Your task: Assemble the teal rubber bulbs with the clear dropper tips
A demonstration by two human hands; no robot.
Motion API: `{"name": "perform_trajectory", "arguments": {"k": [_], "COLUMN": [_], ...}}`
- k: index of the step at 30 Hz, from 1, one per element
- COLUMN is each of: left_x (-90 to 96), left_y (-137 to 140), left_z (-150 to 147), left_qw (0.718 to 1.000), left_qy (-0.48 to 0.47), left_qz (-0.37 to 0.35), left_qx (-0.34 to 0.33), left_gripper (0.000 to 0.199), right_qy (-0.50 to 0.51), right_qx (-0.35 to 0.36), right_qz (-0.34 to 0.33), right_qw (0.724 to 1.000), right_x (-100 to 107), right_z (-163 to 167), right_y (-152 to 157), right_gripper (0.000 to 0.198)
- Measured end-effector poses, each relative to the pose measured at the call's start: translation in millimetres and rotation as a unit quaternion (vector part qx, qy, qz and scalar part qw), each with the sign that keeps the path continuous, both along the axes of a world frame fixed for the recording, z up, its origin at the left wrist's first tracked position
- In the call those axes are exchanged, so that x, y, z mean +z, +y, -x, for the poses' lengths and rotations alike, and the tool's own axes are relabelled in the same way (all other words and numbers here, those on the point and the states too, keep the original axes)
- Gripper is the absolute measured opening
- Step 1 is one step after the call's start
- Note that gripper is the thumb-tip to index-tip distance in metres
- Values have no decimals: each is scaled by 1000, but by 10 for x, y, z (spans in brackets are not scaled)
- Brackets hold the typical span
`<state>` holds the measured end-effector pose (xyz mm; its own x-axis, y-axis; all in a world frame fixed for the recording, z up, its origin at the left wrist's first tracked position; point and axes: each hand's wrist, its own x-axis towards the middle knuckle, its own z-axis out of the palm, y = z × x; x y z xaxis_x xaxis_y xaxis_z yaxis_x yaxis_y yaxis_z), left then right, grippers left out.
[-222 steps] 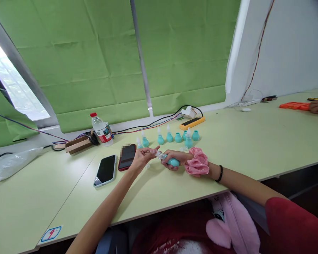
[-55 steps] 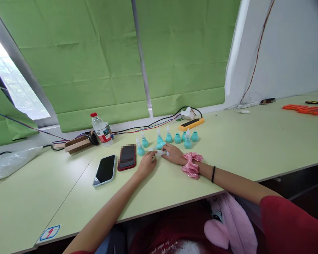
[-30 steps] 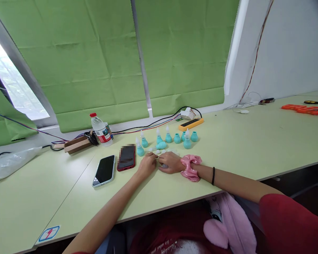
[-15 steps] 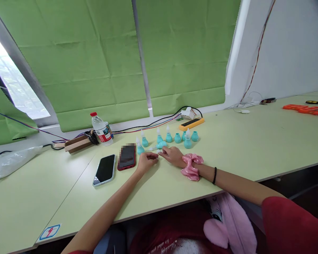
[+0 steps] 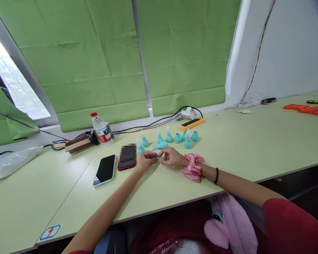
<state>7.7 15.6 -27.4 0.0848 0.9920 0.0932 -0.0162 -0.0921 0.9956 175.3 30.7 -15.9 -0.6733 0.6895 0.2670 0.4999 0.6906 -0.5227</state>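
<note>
My left hand [image 5: 145,161] rests low over the table, its thumb and fingertips closed on a small whitish clear piece [image 5: 157,158]. Facing it, my right hand [image 5: 172,157] holds its curled index finger close to that piece, with a gap between finger and thumb; whether it touches is too small to tell. Just beyond both hands, a turquoise squeeze bulb [image 5: 162,145] with a clear tip lies on its side. Several more stand behind, some capped with clear pointed nozzles, like the bulb [image 5: 187,142]; others, like the bulb [image 5: 195,136], have open necks.
Left of my hands lie a red-cased phone [image 5: 127,157] and a light-cased phone [image 5: 105,170]. Farther back stand a water bottle [image 5: 101,129] and a cardboard tray [image 5: 78,143]. A yellow-orange device [image 5: 192,124] and cables line the wall. Orange tools [image 5: 306,108] lie far right.
My right hand has shifted slightly right, and its index finger and thumb now show a gap. My left hand stays nearly in place, with the small piece more visible.
</note>
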Motion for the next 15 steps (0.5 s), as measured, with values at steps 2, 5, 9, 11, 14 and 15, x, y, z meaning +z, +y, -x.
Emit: {"name": "perform_trajectory", "arguments": {"k": [2, 5, 9, 11, 14, 15], "left_x": [-13, -34, -48, -48, -44, -44], "left_y": [18, 49, 48, 32, 20, 23], "left_z": [9, 21, 16, 7, 9, 15], "left_qw": [1000, 994, 949, 912, 862, 854], "left_qy": [21, 99, 262, 343, 443, 461], "left_qz": [-7, -50, -171, -220, -243, -240], "left_qx": [3, 22, 49, 45, 33, 31], "left_gripper": [35, 27, 14, 16, 21, 23], "right_qy": [38, 44, 10, 11, -25, -48], "right_qx": [13, 34, -3, -26, -46, -44], "right_qz": [3, -14, -105, -147, -177, -169], "right_qw": [999, 998, 994, 989, 983, 983], "right_x": [2, -14, -30, -4, 79, 110], "right_z": [-15, -29, -17, -24, -86, -119], "right_y": [-17, -14, -3, -4, 12, 28], "right_gripper": [26, 28, 19, 15, 17, 20]}}
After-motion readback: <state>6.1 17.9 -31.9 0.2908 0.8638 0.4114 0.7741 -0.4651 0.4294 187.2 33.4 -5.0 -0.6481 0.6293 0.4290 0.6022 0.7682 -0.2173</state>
